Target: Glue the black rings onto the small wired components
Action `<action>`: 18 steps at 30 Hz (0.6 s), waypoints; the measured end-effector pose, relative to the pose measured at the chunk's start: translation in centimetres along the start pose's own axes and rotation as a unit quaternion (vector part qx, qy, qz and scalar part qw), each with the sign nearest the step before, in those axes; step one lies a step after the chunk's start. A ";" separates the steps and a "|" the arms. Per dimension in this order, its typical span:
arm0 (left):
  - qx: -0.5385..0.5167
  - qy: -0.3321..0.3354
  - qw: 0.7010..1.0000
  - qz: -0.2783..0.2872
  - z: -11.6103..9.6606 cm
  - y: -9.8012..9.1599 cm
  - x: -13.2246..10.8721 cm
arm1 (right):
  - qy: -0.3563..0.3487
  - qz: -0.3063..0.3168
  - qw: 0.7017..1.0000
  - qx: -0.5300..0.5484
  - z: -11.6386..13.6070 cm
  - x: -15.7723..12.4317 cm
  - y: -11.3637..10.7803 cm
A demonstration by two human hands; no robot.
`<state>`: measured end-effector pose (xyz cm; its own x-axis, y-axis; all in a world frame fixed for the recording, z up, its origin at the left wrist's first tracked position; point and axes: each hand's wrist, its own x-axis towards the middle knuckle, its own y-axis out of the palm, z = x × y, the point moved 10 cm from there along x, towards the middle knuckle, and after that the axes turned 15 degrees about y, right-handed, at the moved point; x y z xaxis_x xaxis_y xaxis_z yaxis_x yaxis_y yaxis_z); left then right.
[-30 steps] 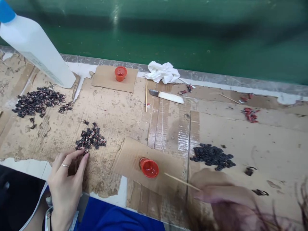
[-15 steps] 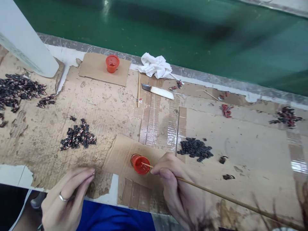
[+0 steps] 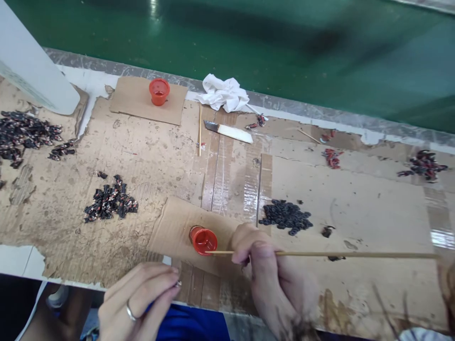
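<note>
My right hand (image 3: 270, 279) pinches a long thin wooden stick (image 3: 337, 254) that lies level, its tip over the small red cup (image 3: 203, 239) near the table's front edge. My left hand (image 3: 137, 303), with a ring on one finger, is pinched on a tiny dark part at the fingertips, just left of the stick's tip. A small heap of black-and-copper parts (image 3: 109, 204) lies to the left. A heap of plain black parts (image 3: 286, 216) lies beyond my right hand.
Worn cardboard (image 3: 159, 156) covers the table. At the back stand a second red cup (image 3: 158, 91), a crumpled white cloth (image 3: 223, 93), a white-handled knife (image 3: 229, 132) and another stick (image 3: 199, 129). A white bottle (image 3: 31, 76) and a bigger parts heap (image 3: 24, 137) are far left. Red parts (image 3: 332, 157) lie right.
My left hand left the black-and-copper heap and moved right toward the stick's tip with a small part. My right hand brought the stick to the red cup and levelled it.
</note>
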<state>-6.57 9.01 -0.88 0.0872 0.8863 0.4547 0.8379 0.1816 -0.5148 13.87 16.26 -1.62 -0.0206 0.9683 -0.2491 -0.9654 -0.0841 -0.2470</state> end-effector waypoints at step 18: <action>-0.029 0.074 0.989 0.121 -2.7 5.7 2.3 | 0.088 -0.118 0.970 0.195 -5.3 -3.7 -2.0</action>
<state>-0.14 10.94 -0.82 0.3632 0.8280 0.4271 0.8121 -0.0566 -0.5808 17.24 11.61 -5.22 0.2248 0.8919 -0.3923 -0.9633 0.2640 0.0480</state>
